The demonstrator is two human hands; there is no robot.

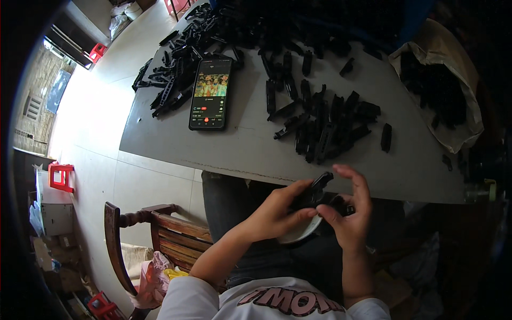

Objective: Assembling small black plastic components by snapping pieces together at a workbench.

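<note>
My left hand (277, 210) and my right hand (349, 210) meet over my lap, just below the table's near edge (240, 165). Both grip small black plastic parts (320, 189): the left holds an oblong piece that points up toward the table, and the right pinches another black piece against it. A pale round object (301, 232), perhaps a bowl, shows under my hands. On the grey tabletop above them lies a loose cluster of similar black parts (325, 125).
A smartphone (211, 93) with a lit screen lies on the table's left half, beside a big heap of black parts (181, 58). An open sack (442, 85) of black parts sits at the right. A wooden chair (160, 234) stands to my left; red stools (61, 176) dot the floor.
</note>
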